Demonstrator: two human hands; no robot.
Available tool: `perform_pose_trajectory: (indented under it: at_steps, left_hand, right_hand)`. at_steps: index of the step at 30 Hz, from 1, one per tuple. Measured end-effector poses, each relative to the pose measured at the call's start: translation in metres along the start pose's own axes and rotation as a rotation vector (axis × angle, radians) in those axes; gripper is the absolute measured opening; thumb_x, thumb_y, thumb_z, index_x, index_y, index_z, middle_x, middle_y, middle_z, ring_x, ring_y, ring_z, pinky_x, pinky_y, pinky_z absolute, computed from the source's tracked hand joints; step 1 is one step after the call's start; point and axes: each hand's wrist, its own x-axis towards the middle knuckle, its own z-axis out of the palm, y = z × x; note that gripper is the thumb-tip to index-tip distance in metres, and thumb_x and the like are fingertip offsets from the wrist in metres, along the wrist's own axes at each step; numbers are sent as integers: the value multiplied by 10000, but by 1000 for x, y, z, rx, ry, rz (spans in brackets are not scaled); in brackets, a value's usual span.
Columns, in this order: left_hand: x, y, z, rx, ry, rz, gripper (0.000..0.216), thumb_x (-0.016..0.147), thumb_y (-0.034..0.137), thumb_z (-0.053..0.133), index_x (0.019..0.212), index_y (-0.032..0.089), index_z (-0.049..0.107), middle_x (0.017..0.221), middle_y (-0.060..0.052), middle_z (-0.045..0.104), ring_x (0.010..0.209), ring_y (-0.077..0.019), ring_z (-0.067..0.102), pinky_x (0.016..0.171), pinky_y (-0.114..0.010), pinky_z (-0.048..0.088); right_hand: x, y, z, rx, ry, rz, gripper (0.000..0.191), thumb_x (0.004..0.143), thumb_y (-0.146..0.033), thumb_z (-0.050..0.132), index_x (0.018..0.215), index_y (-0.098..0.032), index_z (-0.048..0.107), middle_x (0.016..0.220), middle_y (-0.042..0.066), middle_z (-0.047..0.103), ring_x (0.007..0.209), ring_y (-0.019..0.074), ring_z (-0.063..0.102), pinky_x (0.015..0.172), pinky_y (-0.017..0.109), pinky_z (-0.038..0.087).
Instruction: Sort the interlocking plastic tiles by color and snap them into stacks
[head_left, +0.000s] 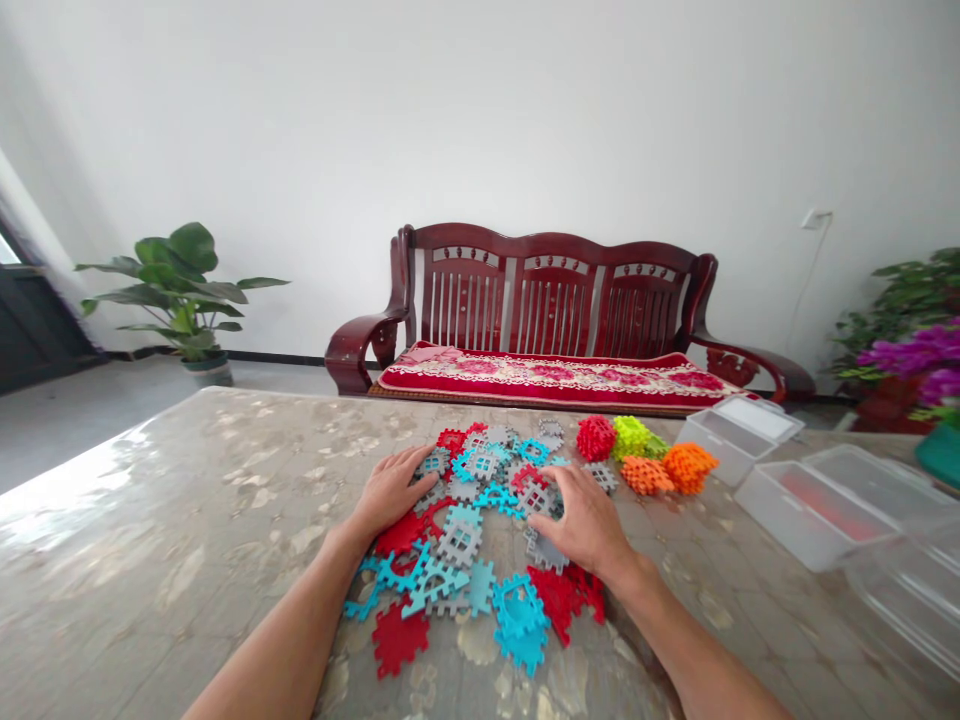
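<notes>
A loose heap of flat plastic interlocking pieces (459,536) in red, blue, light teal and grey lies on the table between my hands. My left hand (395,487) rests against the heap's left side, fingers stretched out, by a grey-teal piece (435,461). At the right side, my right hand (583,515) has its thumb and fingers apart, touching grey pieces (534,497). Nearer to me lie a red square piece (400,638), blue pieces (520,622) and red pieces (562,600). My right palm hides some of the pieces.
Red (596,438), yellow-green (636,438) and orange bundles (688,468) of pieces sit right of the heap. Clear plastic boxes (821,515) stand at the table's right. Beyond the table (187,500) are a wooden bench (555,290) and a potted plant (187,290).
</notes>
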Motion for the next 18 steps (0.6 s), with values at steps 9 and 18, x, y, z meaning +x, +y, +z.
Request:
perform_pose_trajectory:
  at_steps: [9, 18]
  left_hand:
    - [-1, 5, -4, 5, -15, -23, 571, 908, 497, 432, 1421, 252, 488, 1437, -63, 559, 1318, -253, 510, 1132, -417, 353]
    - [-1, 4, -4, -36, -11, -28, 564, 899, 484, 457, 1411, 252, 499, 1433, -57, 563, 1309, -262, 516, 1124, -425, 354]
  right_hand:
    - [-1, -4, 3, -136, -87, 30, 484, 769, -308, 694, 1232, -182, 632, 1150, 100, 680, 1102, 290, 572, 977, 403, 411]
    - [-1, -2, 7, 43, 43, -30, 205, 882, -274, 593, 1053, -241, 702, 1041, 36, 733, 992, 216, 633, 913, 351, 443]
